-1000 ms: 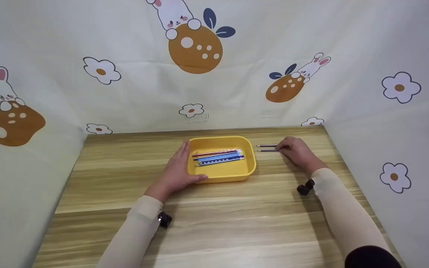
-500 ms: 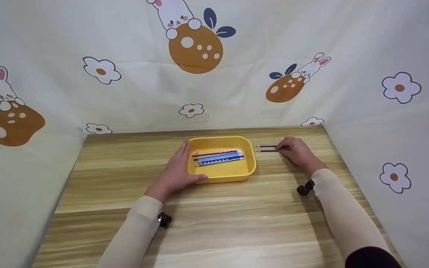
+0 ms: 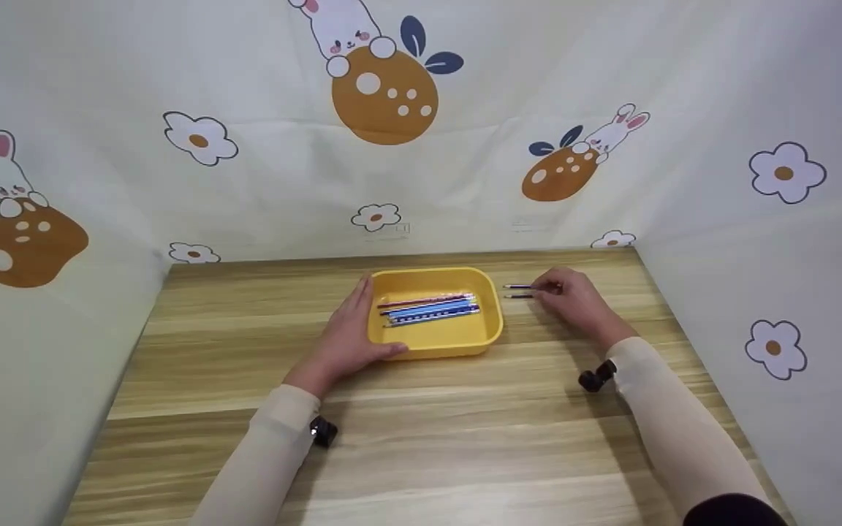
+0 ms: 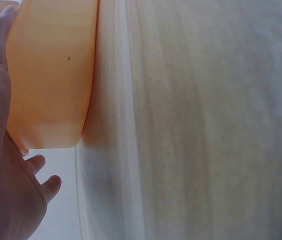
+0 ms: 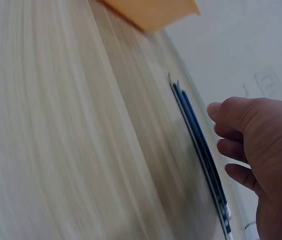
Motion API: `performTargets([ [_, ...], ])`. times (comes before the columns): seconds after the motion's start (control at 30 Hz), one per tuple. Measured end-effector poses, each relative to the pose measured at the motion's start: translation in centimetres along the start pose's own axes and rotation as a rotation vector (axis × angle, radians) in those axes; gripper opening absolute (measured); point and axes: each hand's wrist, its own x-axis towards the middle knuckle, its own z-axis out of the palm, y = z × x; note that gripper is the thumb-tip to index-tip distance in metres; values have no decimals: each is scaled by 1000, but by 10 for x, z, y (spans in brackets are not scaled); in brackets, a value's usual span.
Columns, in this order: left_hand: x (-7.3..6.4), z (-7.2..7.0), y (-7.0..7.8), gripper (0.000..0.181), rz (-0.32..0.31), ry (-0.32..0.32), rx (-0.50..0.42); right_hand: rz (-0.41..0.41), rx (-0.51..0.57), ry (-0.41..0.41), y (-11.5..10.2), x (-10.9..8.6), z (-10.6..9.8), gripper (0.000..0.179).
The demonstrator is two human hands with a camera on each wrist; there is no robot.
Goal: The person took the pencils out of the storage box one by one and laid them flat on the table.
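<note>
A yellow plastic tray (image 3: 435,351) holds several pencils (image 3: 428,310) in blue, red and patterned colours, lying side by side. My left hand (image 3: 348,332) grips the tray's left end, its thumb at the near rim and fingers along the left wall; in the left wrist view the thumb lies against the tray wall (image 4: 56,75). To the right of the tray, dark pencils (image 3: 518,287) lie parallel on the table, points toward the tray. Over their rear part is my right hand (image 3: 574,299). In the right wrist view its loosely bent fingers are just above the dark pencils (image 5: 201,145), seemingly apart from them.
The wood-grain table (image 3: 435,438) is bounded at the back and both sides by pale cloth (image 3: 282,183) printed with rabbits and flowers. A small black camera sits on each wrist. A dark round shape (image 3: 731,511) shows at the lower right.
My right hand has shifted slightly left along the dark pencils, covering more of them. The left hand and the tray have stayed in place.
</note>
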Motion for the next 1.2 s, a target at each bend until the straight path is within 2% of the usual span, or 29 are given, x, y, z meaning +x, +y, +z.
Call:
performTargets([
  [0.17, 0, 1, -1, 145, -5, -5, 4, -52, 40, 8, -32, 2, 10, 13],
  [0.47, 2, 2, -3, 145, -2, 5, 2, -143, 55, -56, -83, 7, 29, 8],
  [0.9, 1, 1, -1, 146, 9, 1, 6, -241, 5, -135, -109, 13, 51, 11],
  [1.1, 1, 0, -2, 148, 18, -1, -1, -260, -20, -234, -124, 19, 62, 13],
  [1.2, 1, 0, -2, 148, 13, 2, -6, -261, -71, -288, -131, 23, 68, 17],
])
